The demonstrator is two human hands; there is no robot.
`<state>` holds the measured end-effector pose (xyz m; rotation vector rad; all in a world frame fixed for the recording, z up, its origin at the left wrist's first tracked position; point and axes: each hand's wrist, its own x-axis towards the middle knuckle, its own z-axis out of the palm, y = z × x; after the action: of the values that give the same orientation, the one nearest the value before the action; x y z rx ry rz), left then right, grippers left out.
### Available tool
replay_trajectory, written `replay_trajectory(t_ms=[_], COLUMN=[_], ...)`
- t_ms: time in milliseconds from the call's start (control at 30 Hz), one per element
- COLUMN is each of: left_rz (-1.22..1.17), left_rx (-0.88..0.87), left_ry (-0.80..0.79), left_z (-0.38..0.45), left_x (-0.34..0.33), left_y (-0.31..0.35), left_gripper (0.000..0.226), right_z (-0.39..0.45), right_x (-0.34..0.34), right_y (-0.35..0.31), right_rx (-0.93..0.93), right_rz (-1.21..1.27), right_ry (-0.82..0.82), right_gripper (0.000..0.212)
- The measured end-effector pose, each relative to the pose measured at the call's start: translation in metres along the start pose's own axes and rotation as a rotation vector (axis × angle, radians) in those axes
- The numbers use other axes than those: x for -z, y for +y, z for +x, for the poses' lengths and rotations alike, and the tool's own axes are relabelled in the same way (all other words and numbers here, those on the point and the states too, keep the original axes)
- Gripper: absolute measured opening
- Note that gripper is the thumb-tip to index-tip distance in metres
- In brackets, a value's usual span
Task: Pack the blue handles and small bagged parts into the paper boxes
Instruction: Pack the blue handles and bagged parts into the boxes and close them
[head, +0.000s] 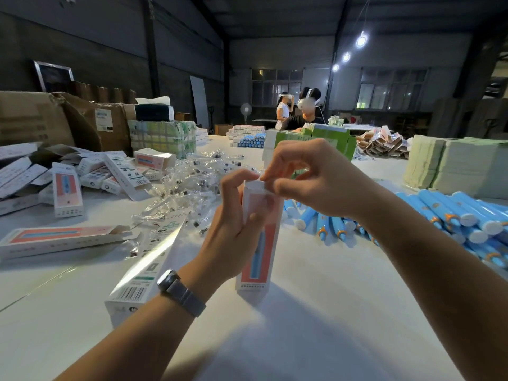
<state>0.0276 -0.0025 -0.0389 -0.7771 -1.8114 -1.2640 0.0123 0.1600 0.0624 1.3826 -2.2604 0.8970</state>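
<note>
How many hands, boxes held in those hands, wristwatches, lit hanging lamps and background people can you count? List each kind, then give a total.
Hands: 2 (left hand, right hand)
Held paper box: 1
Wristwatch: 1
Lit hanging lamps: 3
Background people: 2
Total: 9

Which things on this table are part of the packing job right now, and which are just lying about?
In the job:
- upright white-and-coral paper box, gripped by left hand, right hand pinching its top flap
- heap of blue plastic handles
- pile of small clear bagged parts

Lying about:
- brown cardboard cartons
- stack of pale green flat sheets
- white standing fan
</note>
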Motion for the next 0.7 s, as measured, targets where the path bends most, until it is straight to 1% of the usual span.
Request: replay_trajectory(t_ms=[100,167,233,300,433,567,700], left_rz=[0.010,0.001,0.031,0.067,0.047,0.025,0.029], left_rx=[0.004,0.036,0.043,0.027,0.016,0.030,0.021], left_ry=[-0.025,-0.019,-0.005,-0.001,0.004,-0.001,0.001], left_z=[-0.001,-0.002,-0.003,-0.004,-0.004,-0.003,-0.004], left_x=[-0.002,-0.005,-0.007,-0.007,-0.007,-0.008,-0.009], left_y=[0.003,0.006,0.005,0.003,0.001,0.002,0.004], left_gripper=[0.038,0.052,0.074,0.082,0.088,0.084,0.080], right_z=[0.001,0.001,0.002,0.002,0.002,0.002,0.003], right_x=[-0.002,-0.004,-0.005,-0.006,-0.003,0.003,0.007], right_y=[-0.005,-0.007,-0.009,-0.010,-0.009,-0.007,-0.004], right_rx=[0.031,0.051,0.061,0.077,0.093,0.097,0.086], right_rz=[-0.129,-0.161,-0.179,-0.206,-0.169,-0.135,-0.086], right_ry=[0.074,0.117,0.130,0.127,0.079,0.030,-0.033], right_gripper=[0.006,0.009,0.009,0.005,0.006,0.003,0.006])
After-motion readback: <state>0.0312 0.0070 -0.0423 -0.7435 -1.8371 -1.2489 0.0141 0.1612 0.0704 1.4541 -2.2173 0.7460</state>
